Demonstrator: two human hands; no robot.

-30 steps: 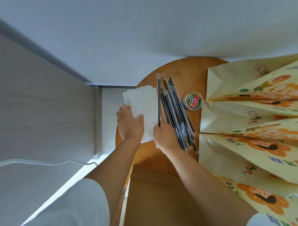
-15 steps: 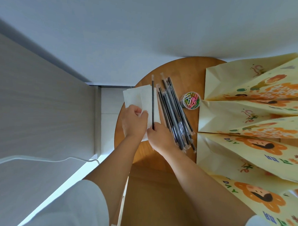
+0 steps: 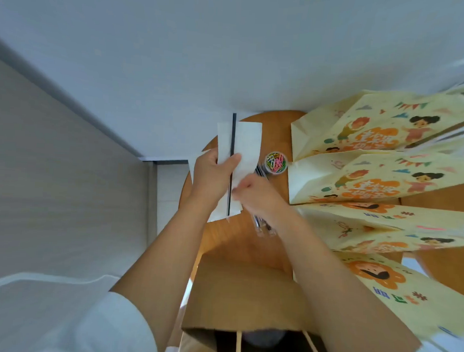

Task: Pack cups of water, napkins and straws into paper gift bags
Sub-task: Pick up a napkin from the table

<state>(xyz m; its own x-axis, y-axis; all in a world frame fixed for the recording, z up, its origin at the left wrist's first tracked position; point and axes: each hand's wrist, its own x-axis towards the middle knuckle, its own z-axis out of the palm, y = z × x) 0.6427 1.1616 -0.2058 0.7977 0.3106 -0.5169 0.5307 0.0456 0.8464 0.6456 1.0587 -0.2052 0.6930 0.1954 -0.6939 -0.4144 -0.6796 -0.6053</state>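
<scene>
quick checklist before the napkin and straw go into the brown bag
1. Napkin and straw held together: ok, the left hand pins both with its thumb.
2. Right hand free to help: cannot tell, it is at the napkin's lower edge and blurred.
3. Brown bag open: ok, its dark mouth faces the camera at the bottom of the view.
4. Cup already inside: cannot tell, only a pale shape shows in the mouth.
5. Paper clip tub out of the way: ok, it stands apart from both hands.
</scene>
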